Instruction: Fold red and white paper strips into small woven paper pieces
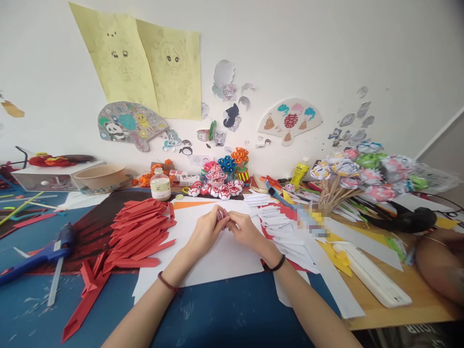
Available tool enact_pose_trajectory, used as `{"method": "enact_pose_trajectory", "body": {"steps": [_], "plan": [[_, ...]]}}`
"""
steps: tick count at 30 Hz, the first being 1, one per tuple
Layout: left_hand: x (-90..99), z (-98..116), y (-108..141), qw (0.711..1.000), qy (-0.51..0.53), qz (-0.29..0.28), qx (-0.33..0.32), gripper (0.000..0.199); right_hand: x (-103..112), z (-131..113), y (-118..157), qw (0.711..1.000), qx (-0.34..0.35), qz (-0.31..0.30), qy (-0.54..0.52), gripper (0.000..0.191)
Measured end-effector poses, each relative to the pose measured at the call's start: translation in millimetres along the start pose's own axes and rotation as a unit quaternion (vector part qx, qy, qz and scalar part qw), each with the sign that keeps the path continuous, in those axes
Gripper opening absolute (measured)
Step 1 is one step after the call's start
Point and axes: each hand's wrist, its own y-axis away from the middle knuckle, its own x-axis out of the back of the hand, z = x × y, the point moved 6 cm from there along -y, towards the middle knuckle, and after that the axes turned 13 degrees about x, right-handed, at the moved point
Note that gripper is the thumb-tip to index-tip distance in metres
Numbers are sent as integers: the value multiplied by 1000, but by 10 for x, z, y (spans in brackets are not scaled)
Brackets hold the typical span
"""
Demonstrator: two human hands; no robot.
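Above a sheet of white paper (203,263), my left hand (207,227) and my right hand (245,231) meet, fingertips pinched together. Between them is a small red-and-white folded paper piece (221,215), mostly hidden by the fingers. To the left of my left hand lies a heap of folded red paper strips (136,232). A pile of folded white paper strips (281,224) spreads to the right of my right hand. Behind the hands sits a row of round red-and-white paper flowers (224,192).
A blue glue gun (63,244) lies at the left, and a glue jar (160,185) stands behind the red strips. On the right are a bunch of paper flowers (344,171), a long white case (373,275) and another person's arm (438,261).
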Motion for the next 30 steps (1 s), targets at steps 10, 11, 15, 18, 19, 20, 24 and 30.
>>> {"method": "enact_pose_trajectory", "body": {"steps": [10, 11, 15, 18, 19, 20, 24, 30], "plan": [[-45, -113, -13, 999, -10, -3, 42, 23, -41, 24, 20, 1000, -1, 3, 12, 20], [-43, -109, -12, 999, -16, -4, 39, 23, -51, 29, 23, 1000, -2, 2, 10, 19], [-40, -52, 5, 999, -28, -19, 14, 19, -59, 12, 25, 1000, -8, -10, -2, 19], [-32, -29, 10, 999, -30, -24, 7, 15, -32, -37, 11, 1000, -16, -19, 10, 19], [-26, -26, 9, 999, -32, -21, 6, 15, -26, -57, 3, 999, -17, -23, 19, 17], [-20, -24, 6, 999, -33, -16, 5, 14, -21, -78, -6, 999, -18, -27, 34, 14], [-5, -8, -4, 999, -39, 10, 5, 12, 2, -149, -32, 988, -13, 1, 152, 14], [-17, 52, -2, 997, -52, 52, 11, 14, -9, -140, 35, 975, -47, 85, 199, 12]]}}
